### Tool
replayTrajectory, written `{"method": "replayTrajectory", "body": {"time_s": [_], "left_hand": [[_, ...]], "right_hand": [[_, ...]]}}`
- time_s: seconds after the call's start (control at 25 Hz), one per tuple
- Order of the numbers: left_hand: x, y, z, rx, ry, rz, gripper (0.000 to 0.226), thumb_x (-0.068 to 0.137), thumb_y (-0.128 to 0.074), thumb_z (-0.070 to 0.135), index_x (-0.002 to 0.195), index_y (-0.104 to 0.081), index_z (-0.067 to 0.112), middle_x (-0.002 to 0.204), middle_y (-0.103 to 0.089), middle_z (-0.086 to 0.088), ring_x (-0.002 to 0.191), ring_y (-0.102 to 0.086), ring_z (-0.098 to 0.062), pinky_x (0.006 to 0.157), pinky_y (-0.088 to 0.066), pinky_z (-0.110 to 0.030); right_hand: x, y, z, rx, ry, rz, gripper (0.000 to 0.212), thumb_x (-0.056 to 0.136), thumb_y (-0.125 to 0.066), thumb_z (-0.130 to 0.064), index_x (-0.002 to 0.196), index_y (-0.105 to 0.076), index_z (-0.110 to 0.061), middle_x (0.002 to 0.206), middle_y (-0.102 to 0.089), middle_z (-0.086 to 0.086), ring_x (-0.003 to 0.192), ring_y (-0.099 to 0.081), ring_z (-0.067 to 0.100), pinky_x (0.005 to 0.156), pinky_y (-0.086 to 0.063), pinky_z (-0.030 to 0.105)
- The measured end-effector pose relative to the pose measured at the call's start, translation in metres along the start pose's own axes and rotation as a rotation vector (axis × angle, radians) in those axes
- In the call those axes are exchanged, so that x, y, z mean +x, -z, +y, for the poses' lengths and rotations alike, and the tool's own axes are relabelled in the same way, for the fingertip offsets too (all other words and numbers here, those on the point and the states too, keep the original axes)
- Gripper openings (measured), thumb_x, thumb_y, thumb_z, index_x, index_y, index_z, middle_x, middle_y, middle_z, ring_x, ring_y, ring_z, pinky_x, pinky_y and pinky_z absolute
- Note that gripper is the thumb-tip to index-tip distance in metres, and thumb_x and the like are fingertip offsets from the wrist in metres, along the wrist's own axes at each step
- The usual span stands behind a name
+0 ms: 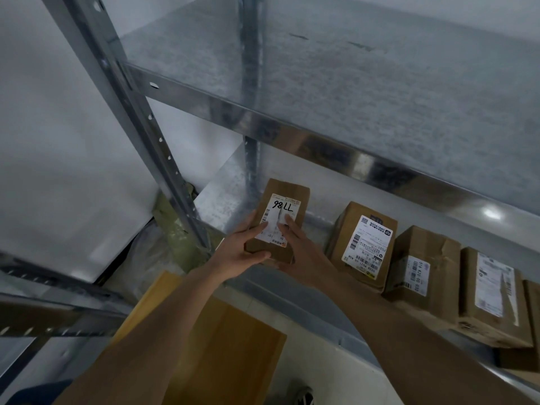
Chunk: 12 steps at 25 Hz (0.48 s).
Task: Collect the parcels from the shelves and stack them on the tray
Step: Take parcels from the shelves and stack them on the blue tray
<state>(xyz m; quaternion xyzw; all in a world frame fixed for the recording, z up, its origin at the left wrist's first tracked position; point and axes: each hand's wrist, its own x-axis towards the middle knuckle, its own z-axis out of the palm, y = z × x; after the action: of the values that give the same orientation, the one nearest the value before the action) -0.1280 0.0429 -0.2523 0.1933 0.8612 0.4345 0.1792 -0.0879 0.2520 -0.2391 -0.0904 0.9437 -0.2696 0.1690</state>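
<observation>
I am holding a small brown cardboard parcel [279,220] in both hands at the left end of the lower shelf [222,197], its white label, handwritten in black marker, facing up. Three more brown parcels are lying in a row to its right: one [362,244] with a large white label, a dented one [420,264] beside it, and another [493,296] touching that. A wooden tray [233,346] is lying below.

Galvanised steel shelving unit: upper shelf [365,83] bare metal, lower shelf [225,200] carrying a row of cardboard parcels. From 9 toward 3 o'clock: handwritten-label parcel [287,194], large-white-label parcel [362,244], dented parcel [423,264], flat parcel [493,296]. Wooden tray [228,346] at 6 o'clock, below the shelf edge.
</observation>
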Motion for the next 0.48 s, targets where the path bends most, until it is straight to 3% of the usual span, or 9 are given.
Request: {"method": "replayTrajectory", "body": {"time_s": [0.04, 0.16, 0.24, 0.36, 0.48], "left_hand": [[-0.001, 0.000, -0.001, -0.002, -0.005, 0.004, 0.078, 0.081, -0.079, 0.027, 0.146, -0.036, 0.034, 0.161, -0.009, 0.018, 0.144, -0.010, 0.007, 0.118, -0.028, -0.025], [-0.010, -0.002, 0.006, -0.046, -0.051, 0.045, 0.079, 0.079, -0.081, 0.022, 0.142, -0.035, 0.033, 0.151, -0.012, 0.029, 0.132, -0.012, 0.028, 0.112, -0.024, -0.008], [-0.019, -0.002, 0.013, -0.069, -0.030, 0.079, 0.079, 0.077, -0.082, 0.020, 0.141, -0.037, 0.033, 0.149, -0.013, 0.031, 0.127, -0.013, 0.032, 0.109, -0.022, -0.004], [-0.034, 0.005, 0.028, -0.042, -0.011, 0.132, 0.080, 0.076, -0.083, 0.024, 0.145, -0.043, 0.025, 0.158, -0.014, 0.018, 0.139, -0.014, 0.015, 0.116, -0.018, -0.014], [-0.061, 0.016, 0.049, 0.012, -0.005, 0.219, 0.080, 0.077, -0.082, 0.026, 0.146, -0.043, 0.022, 0.156, -0.011, 0.017, 0.140, -0.012, 0.005, 0.112, -0.009, -0.006]], "right_hand": [[-0.001, 0.000, 0.000, 0.011, -0.005, 0.003, 0.096, 0.092, -0.069, -0.034, 0.160, -0.004, -0.016, 0.166, 0.018, -0.007, 0.153, -0.010, 0.023, 0.120, -0.029, 0.045], [-0.005, 0.004, -0.003, 0.021, 0.003, 0.010, 0.093, 0.091, -0.070, -0.029, 0.160, -0.009, -0.016, 0.166, 0.013, -0.008, 0.153, -0.012, 0.021, 0.120, -0.031, 0.044], [-0.010, 0.009, -0.009, 0.011, 0.018, 0.014, 0.091, 0.092, -0.070, -0.028, 0.160, -0.011, -0.016, 0.166, 0.011, -0.010, 0.153, -0.013, 0.020, 0.119, -0.032, 0.043], [-0.019, 0.016, -0.022, -0.004, 0.034, 0.033, 0.090, 0.092, -0.070, -0.028, 0.160, -0.011, -0.019, 0.166, 0.010, -0.011, 0.153, -0.012, 0.019, 0.120, -0.030, 0.042], [-0.032, 0.026, -0.046, 0.008, 0.092, 0.036, 0.089, 0.092, -0.071, -0.023, 0.160, -0.013, -0.017, 0.166, 0.010, -0.010, 0.153, -0.009, 0.018, 0.121, -0.029, 0.041]]}}
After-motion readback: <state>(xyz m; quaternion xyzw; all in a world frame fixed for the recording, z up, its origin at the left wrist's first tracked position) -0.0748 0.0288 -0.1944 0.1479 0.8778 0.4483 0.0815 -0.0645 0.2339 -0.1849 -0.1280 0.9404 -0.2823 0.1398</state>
